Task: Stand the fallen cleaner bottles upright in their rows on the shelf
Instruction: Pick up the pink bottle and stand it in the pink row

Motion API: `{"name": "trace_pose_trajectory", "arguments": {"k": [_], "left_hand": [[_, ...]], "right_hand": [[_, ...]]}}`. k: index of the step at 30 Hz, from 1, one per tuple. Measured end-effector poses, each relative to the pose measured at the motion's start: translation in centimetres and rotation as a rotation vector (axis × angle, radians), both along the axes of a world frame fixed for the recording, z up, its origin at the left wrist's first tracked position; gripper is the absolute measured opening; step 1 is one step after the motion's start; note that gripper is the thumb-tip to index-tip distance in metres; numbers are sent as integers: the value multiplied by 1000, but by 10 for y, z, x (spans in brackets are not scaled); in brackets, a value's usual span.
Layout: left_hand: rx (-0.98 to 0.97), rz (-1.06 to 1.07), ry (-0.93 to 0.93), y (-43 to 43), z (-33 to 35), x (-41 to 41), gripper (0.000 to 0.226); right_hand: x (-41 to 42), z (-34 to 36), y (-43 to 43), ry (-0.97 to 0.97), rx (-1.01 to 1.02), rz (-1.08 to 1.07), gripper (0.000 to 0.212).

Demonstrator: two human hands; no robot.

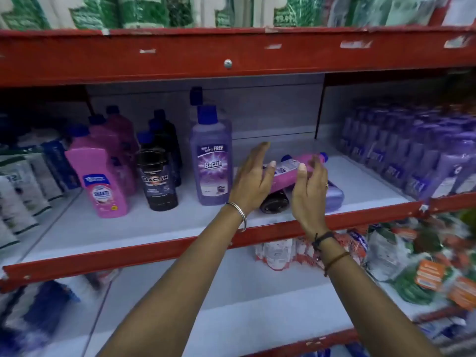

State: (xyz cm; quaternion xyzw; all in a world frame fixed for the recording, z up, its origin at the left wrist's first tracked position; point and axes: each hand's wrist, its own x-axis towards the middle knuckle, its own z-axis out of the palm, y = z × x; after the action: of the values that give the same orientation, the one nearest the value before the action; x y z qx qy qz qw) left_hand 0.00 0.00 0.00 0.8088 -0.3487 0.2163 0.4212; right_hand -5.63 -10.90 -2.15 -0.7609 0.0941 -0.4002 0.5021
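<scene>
On the white shelf (154,222), three bottles lie fallen in a pile: a pink bottle (288,168) on top, a black bottle (274,202) under it with its base toward me, and a purple bottle (334,194) at the right. My left hand (253,176) and my right hand (307,191) hover open on either side of the pink bottle, fingers spread, holding nothing. To the left, a purple Bactin bottle (211,161), a black Bactin bottle (157,181) and a pink bottle (103,181) stand upright at the front of their rows.
A red shelf lip (128,251) runs along the front edge, and a red beam (231,55) hangs low overhead. Several purple bottles (412,155) fill the right side. White packs (23,191) crowd the left. Packets lie on the lower shelf (425,274).
</scene>
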Motion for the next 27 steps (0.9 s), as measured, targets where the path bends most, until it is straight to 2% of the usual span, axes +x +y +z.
{"name": "trace_pose_trajectory", "arguments": {"k": [4,7,10,15,18,21,27], "left_hand": [[161,75,235,-29,9,34,48],[391,27,422,-50,19,59,39],[538,8,464,-57,27,75,36],[412,-15,569,-46,30,77,31],[282,-32,615,-37,29,66,43],[189,-37,606,-18,33,49,58],[35,-135,523,41,36,17,35]], "right_hand": [[20,-5,-23,129,106,-25,65],[33,-8,-41,212,66,-20,32],[42,-8,-49,260,45,-10,23],[47,-11,-47,193,301,85,18],[44,-13,-43,154,420,114,15],[37,-8,-30,116,448,127,28],[15,13,13,28,397,253,48]]}}
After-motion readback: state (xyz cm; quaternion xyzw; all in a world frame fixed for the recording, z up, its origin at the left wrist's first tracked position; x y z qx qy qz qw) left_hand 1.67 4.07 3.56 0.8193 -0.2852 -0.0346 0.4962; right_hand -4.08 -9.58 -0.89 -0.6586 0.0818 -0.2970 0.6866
